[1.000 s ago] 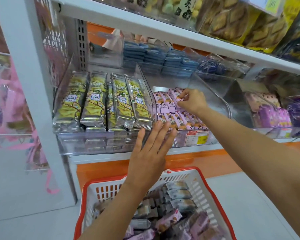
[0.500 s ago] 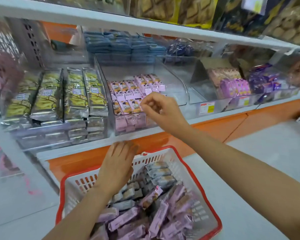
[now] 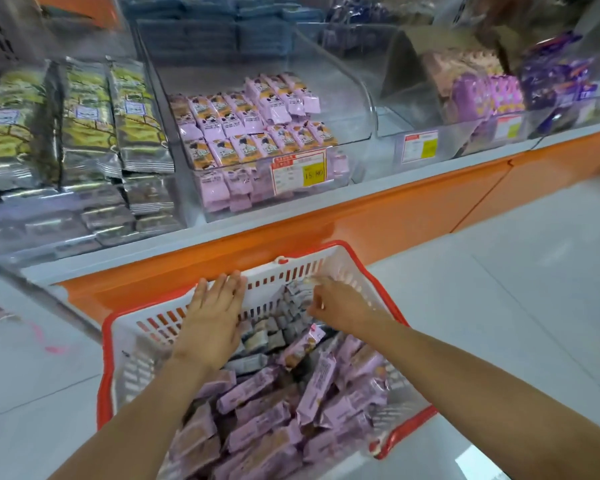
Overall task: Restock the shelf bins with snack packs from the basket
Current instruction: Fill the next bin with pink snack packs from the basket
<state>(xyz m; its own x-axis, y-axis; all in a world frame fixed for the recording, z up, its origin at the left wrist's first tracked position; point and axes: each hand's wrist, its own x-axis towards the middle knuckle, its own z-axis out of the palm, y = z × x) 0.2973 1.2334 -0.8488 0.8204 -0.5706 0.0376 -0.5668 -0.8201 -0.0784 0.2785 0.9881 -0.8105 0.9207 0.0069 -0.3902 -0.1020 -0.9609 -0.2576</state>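
Observation:
A white basket with a red rim (image 3: 105,358) sits on the floor below the shelf. It holds many pink snack packs (image 3: 257,427) at the near side and grey packs (image 3: 257,341) at the far side. My left hand (image 3: 212,317) lies flat against the basket's far wall, fingers straight and holding nothing. My right hand (image 3: 340,303) reaches down into the far right corner over the grey packs. It is blurred, its fingers are apart, and no pack shows in it. On the shelf above, a clear bin (image 3: 361,98) holds rows of matching pink packs (image 3: 250,126).
Green and silver packs (image 3: 84,116) fill the bin to the left. A bin with purple packs (image 3: 475,95) stands to the right, and blue packs (image 3: 205,32) lie behind. A price label (image 3: 298,171) hangs on the pink bin's front. An orange kick panel (image 3: 395,209) runs under the shelf.
My right hand has come down from the pink bin into the basket. My left hand has dropped from the shelf edge to the basket's far wall. The view has tilted down.

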